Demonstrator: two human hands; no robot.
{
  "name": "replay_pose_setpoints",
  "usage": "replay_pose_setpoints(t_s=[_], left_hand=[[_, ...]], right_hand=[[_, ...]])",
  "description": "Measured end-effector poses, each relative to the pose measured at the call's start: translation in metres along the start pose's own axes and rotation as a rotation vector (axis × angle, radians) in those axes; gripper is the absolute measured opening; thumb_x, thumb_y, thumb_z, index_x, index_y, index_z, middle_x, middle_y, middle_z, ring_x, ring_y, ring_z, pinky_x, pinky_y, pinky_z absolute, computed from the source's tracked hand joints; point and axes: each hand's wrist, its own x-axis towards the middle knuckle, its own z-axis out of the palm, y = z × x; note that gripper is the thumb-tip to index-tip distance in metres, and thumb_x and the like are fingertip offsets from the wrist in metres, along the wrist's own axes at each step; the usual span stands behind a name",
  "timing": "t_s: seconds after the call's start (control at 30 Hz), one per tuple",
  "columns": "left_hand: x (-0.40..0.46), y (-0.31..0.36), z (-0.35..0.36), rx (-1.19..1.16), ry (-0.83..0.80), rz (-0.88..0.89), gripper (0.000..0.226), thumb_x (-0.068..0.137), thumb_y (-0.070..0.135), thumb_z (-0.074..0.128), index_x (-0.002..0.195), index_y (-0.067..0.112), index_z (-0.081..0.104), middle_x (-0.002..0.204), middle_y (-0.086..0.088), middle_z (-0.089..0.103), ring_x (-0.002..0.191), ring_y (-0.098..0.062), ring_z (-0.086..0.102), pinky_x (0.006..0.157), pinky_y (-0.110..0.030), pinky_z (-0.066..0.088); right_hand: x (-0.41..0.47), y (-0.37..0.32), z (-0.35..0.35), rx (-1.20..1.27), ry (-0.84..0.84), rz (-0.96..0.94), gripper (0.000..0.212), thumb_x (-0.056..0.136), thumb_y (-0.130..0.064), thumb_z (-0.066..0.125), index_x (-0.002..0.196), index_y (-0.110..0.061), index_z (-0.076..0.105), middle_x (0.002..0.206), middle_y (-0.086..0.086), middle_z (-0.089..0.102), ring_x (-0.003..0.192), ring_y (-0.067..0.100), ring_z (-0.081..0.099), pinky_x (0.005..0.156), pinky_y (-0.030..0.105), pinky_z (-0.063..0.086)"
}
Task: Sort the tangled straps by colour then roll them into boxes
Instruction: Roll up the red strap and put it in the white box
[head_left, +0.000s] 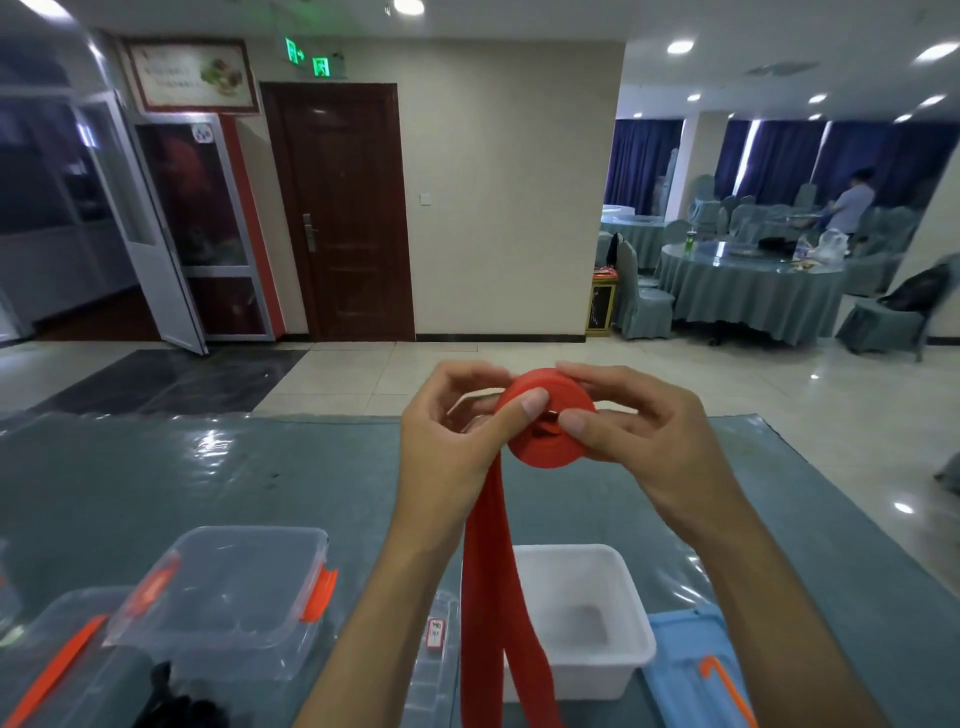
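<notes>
Strap work first: I hold the red strap (549, 426) as a half-wound coil up in front of me, above the far part of the bench (156, 483), so the loose tail can hang straight down and feed in without twisting. My left hand (457, 441) pinches the coil's left edge, thumb on its face and fingers behind, to keep the turns from springing open. My right hand (639, 436) grips the right edge the same way, thumb near the middle, placed, I judge, to turn the roll. The tail drops between my forearms and runs out of view at the near edge.

Below, the white box (576, 613) sits open just right of the tail, and I see nothing in it; I take it as the likely place for this roll. To its left stands a clear box (228, 597) with orange clips, also with nothing visible inside. Near left is another clear container (62, 649), with something dark (176, 701) beside it that I cannot make out. A blue lid (691, 665) lies at the near right.
</notes>
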Motion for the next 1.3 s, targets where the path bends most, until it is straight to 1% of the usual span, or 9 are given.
replay_pose_setpoints(t_s=[0.13, 0.27, 0.4, 0.53, 0.63, 0.73, 0.93, 1.13, 1.3], left_hand=[[-0.009, -0.009, -0.003, 0.003, -0.1, -0.079, 0.035, 0.086, 0.034, 0.072, 0.118, 0.02, 0.074, 0.11, 0.0, 0.078, 0.111, -0.017, 0.072, 0.096, -0.031, 0.057], [-0.009, -0.005, -0.006, -0.019, -0.11, -0.076, 0.036, 0.083, 0.028, 0.073, 0.119, 0.022, 0.075, 0.108, 0.005, 0.08, 0.105, -0.01, 0.074, 0.087, -0.018, 0.056], [-0.013, -0.011, -0.004, 0.034, -0.002, -0.031, 0.037, 0.077, 0.029, 0.084, 0.107, 0.013, 0.071, 0.095, -0.007, 0.079, 0.092, -0.022, 0.076, 0.078, -0.026, 0.06], [-0.021, -0.018, -0.002, 0.05, -0.058, -0.043, 0.028, 0.086, 0.028, 0.075, 0.112, 0.018, 0.075, 0.105, 0.0, 0.078, 0.104, -0.016, 0.074, 0.085, -0.025, 0.057], [-0.02, -0.016, -0.003, 0.043, -0.112, -0.048, 0.035, 0.085, 0.025, 0.073, 0.12, 0.024, 0.073, 0.111, 0.006, 0.079, 0.109, -0.012, 0.073, 0.088, -0.021, 0.057], [-0.018, -0.012, -0.001, 0.057, -0.124, -0.005, 0.04, 0.084, 0.019, 0.079, 0.122, 0.018, 0.067, 0.111, -0.001, 0.078, 0.106, -0.017, 0.074, 0.084, -0.023, 0.059], [-0.029, -0.025, 0.02, -0.084, -0.034, -0.089, 0.041, 0.079, 0.025, 0.088, 0.11, 0.025, 0.062, 0.109, -0.013, 0.075, 0.102, -0.03, 0.071, 0.082, -0.039, 0.058], [-0.041, -0.029, 0.037, 0.013, -0.076, -0.13, 0.032, 0.083, 0.023, 0.081, 0.114, 0.023, 0.072, 0.112, 0.0, 0.076, 0.109, -0.018, 0.071, 0.093, -0.034, 0.055], [-0.051, -0.026, 0.046, 0.034, -0.043, -0.135, 0.029, 0.082, 0.018, 0.08, 0.111, 0.019, 0.072, 0.111, -0.008, 0.077, 0.108, -0.026, 0.073, 0.095, -0.041, 0.059]], right_hand=[[-0.008, 0.008, 0.006, 0.071, 0.164, -0.058, 0.039, 0.079, -0.019, 0.08, 0.118, -0.015, 0.075, 0.105, 0.004, 0.08, 0.091, 0.023, 0.079, 0.076, 0.033, 0.064], [-0.017, 0.021, 0.01, 0.023, 0.129, -0.019, 0.035, 0.08, -0.02, 0.086, 0.107, -0.015, 0.064, 0.109, 0.008, 0.075, 0.101, 0.027, 0.076, 0.085, 0.043, 0.064], [-0.019, 0.021, 0.001, -0.005, 0.043, 0.072, 0.046, 0.074, -0.024, 0.088, 0.108, -0.017, 0.058, 0.103, 0.009, 0.077, 0.094, 0.028, 0.078, 0.08, 0.04, 0.064], [-0.016, 0.02, 0.004, 0.032, 0.153, -0.047, 0.045, 0.076, -0.02, 0.086, 0.117, -0.022, 0.071, 0.114, 0.003, 0.076, 0.109, 0.024, 0.074, 0.09, 0.044, 0.062], [-0.018, 0.031, 0.002, 0.085, 0.163, -0.043, 0.044, 0.076, -0.022, 0.091, 0.112, -0.023, 0.066, 0.115, 0.004, 0.074, 0.111, 0.025, 0.072, 0.093, 0.049, 0.06], [-0.023, 0.038, -0.004, 0.064, 0.067, 0.038, 0.048, 0.071, -0.033, 0.093, 0.098, -0.034, 0.054, 0.103, 0.001, 0.072, 0.096, 0.022, 0.075, 0.082, 0.042, 0.061], [-0.031, 0.031, -0.017, 0.055, 0.048, -0.033, 0.054, 0.078, -0.023, 0.085, 0.126, -0.032, 0.062, 0.114, 0.004, 0.075, 0.106, 0.025, 0.073, 0.09, 0.041, 0.061], [-0.037, 0.039, -0.022, 0.176, 0.169, 0.023, 0.055, 0.07, -0.027, 0.091, 0.116, -0.025, 0.06, 0.113, 0.006, 0.075, 0.107, 0.024, 0.073, 0.09, 0.044, 0.061], [-0.045, 0.044, -0.042, 0.131, 0.076, 0.11, 0.048, 0.074, -0.042, 0.092, 0.101, -0.025, 0.057, 0.108, 0.003, 0.076, 0.105, 0.021, 0.074, 0.09, 0.04, 0.061]])
